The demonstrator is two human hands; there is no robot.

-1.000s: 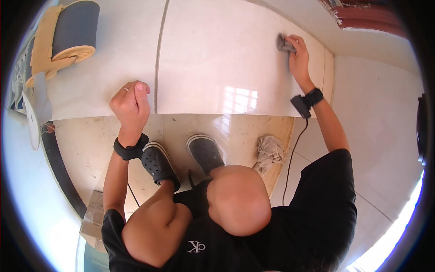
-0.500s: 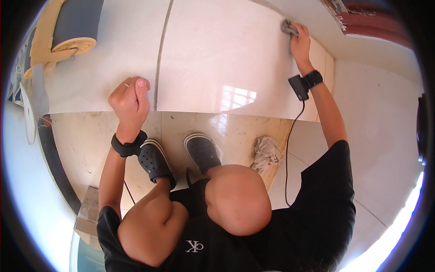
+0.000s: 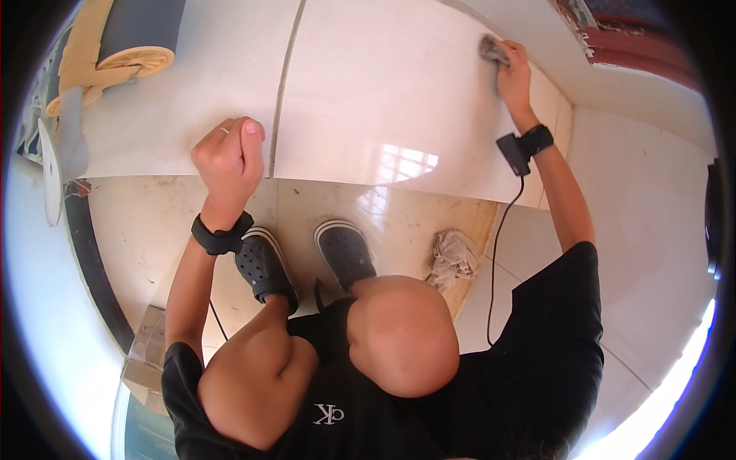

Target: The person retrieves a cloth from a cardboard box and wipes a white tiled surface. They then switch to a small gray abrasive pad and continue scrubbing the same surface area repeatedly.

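Observation:
My right hand (image 3: pixel 516 83) is stretched far out to the right, its fingers closed on a bunched grey rag (image 3: pixel 491 50). The rag lies against the glossy pale tiled step (image 3: pixel 383 100), close to the edge where the wall meets it. My left hand (image 3: pixel 231 157) is balled into a fist with the thumb uppermost, above the front edge of that step; nothing shows in it. Around each wrist sits a black strap, and the right one carries a small black box (image 3: pixel 513 154) with a cable.
On the floor lies a crumpled whitish cloth (image 3: pixel 454 255), right of my grey clogs (image 3: pixel 343 249). A beige and dark-grey plastic appliance (image 3: pixel 138 34) occupies the far left. Cardboard boxes (image 3: pixel 149 337) stand at lower left. A pale wall (image 3: pixel 636 161) bounds the right side.
My right hand and the rag have shifted slightly, and the rag looks more bunched. My left fist has moved a little up and right. The whole view has tilted slightly.

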